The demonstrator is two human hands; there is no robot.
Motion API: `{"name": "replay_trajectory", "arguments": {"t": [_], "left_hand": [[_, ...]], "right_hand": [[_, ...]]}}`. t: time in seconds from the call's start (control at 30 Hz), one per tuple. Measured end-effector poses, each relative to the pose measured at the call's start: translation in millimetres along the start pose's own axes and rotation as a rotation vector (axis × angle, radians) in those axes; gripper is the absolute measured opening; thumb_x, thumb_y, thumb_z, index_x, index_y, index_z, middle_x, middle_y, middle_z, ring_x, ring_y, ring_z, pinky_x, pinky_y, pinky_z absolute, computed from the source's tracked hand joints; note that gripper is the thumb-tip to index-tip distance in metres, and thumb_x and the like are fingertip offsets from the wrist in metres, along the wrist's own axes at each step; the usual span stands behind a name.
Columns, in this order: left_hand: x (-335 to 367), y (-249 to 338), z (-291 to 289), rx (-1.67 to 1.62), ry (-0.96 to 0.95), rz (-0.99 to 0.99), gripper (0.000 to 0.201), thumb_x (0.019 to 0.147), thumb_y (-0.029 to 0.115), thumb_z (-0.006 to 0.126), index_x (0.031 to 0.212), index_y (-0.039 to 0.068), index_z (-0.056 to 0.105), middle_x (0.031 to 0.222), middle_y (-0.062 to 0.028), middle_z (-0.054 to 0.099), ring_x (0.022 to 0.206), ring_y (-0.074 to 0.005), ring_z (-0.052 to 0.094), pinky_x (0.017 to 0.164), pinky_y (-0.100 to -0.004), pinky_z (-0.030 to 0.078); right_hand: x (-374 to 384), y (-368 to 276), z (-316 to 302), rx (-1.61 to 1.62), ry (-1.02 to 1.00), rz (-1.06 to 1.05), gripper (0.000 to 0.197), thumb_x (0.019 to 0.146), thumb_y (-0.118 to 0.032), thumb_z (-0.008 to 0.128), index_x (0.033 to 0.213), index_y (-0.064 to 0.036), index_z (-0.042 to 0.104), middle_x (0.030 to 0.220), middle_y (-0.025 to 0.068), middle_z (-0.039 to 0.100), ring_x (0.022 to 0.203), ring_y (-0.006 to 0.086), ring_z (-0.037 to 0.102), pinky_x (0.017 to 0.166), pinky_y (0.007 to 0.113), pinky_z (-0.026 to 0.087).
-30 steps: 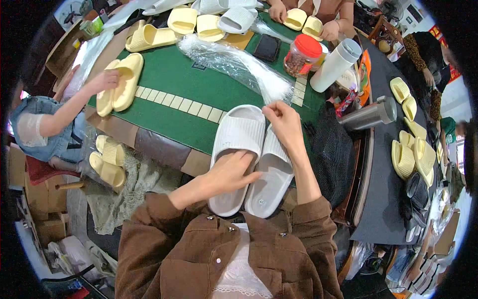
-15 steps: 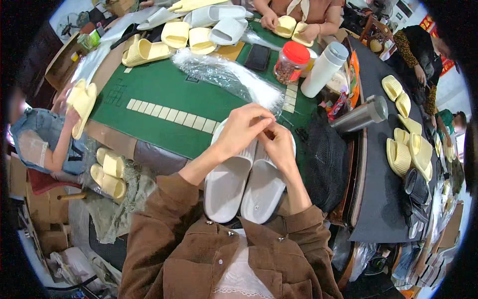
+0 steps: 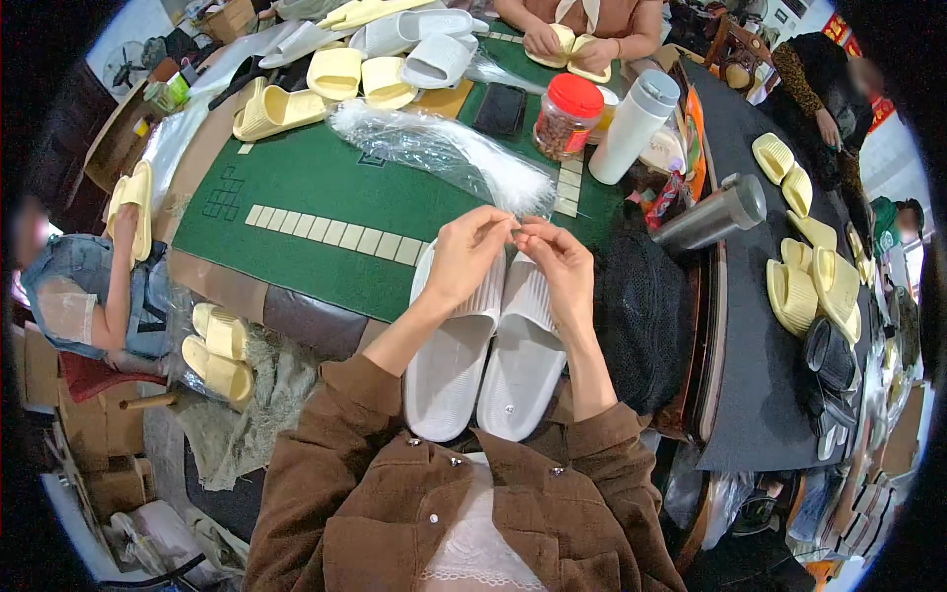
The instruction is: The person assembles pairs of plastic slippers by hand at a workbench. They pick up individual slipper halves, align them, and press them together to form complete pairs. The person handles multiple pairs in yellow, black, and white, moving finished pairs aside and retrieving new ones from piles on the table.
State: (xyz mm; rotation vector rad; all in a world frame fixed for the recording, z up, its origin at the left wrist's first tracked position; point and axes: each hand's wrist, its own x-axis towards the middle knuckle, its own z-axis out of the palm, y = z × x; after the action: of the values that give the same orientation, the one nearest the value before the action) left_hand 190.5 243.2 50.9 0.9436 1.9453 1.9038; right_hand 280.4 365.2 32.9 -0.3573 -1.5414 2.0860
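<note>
My left hand (image 3: 466,259) and my right hand (image 3: 559,276) meet fingertip to fingertip, each in a pinch. What sits between the fingers is too small to make out. Under them lies a pair of light grey slippers, the left slipper (image 3: 444,385) beside the right slipper (image 3: 518,383), heels toward me; my hands partly cover their ribbed straps. Just beyond my fingertips rests a clear plastic bag (image 3: 404,138) with a bundle of fine white strands (image 3: 523,189) spilling out at its near end.
On the green table mat (image 3: 296,266) are a row of pale tiles (image 3: 335,234), a red-lidded jar (image 3: 569,115), a white bottle (image 3: 636,126), a black phone (image 3: 500,109) and more slippers (image 3: 281,109). A steel tumbler (image 3: 710,214) leans at the right. Co-workers handle yellow slippers (image 3: 144,212) at left and across.
My hands have drawn slightly apart, with the right fingers now more upright. The co-worker at left has shifted the yellow slippers leftward. The view has moved a little.
</note>
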Motion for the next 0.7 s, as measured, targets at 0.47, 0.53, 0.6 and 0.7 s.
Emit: {"name": "replay_trajectory", "arguments": {"t": [0.47,0.53,0.6,0.7], "left_hand": [[-3.9,-3.6,-0.3,0.108,-0.002,0.026,0.008,0.093,0.008,0.060,0.095,0.000,0.061,0.080,-0.0020,0.064,0.067,-0.0050,0.053,0.060,-0.0222,0.044],[-3.8,-1.5,1.1,0.113,-0.005,0.018,0.008,0.092,0.008,0.060,0.093,0.000,0.062,0.080,-0.0023,0.064,0.067,-0.0058,0.054,0.060,-0.0231,0.045],[-5.4,-0.8,0.7,0.141,0.003,0.032,0.008,0.092,0.008,0.061,0.092,0.000,0.062,0.079,-0.0028,0.064,0.068,-0.0069,0.054,0.061,-0.0242,0.045],[-6.9,-0.9,2.2,0.187,0.004,0.062,0.008,0.091,0.007,0.062,0.092,-0.001,0.063,0.078,-0.0039,0.063,0.068,-0.0088,0.056,0.062,-0.0259,0.046]], "right_hand": [[0.6,-0.9,0.1,0.042,0.030,0.031,0.014,0.094,-0.005,0.060,0.104,0.0032,0.064,0.100,0.0095,0.067,0.091,0.0151,0.066,0.087,0.027,0.054],[1.1,0.3,-1.5,0.040,0.035,0.014,0.013,0.093,-0.005,0.061,0.103,0.0031,0.064,0.099,0.0088,0.067,0.091,0.0147,0.066,0.086,0.027,0.054],[2.1,2.5,-1.1,0.024,0.034,-0.003,0.015,0.093,-0.005,0.061,0.104,0.0036,0.064,0.097,0.0076,0.068,0.090,0.0140,0.066,0.084,0.026,0.052],[-0.6,0.2,0.8,-0.049,0.054,-0.012,0.014,0.093,-0.008,0.062,0.102,0.0020,0.066,0.095,0.0059,0.068,0.088,0.0125,0.065,0.083,0.026,0.051]]}}
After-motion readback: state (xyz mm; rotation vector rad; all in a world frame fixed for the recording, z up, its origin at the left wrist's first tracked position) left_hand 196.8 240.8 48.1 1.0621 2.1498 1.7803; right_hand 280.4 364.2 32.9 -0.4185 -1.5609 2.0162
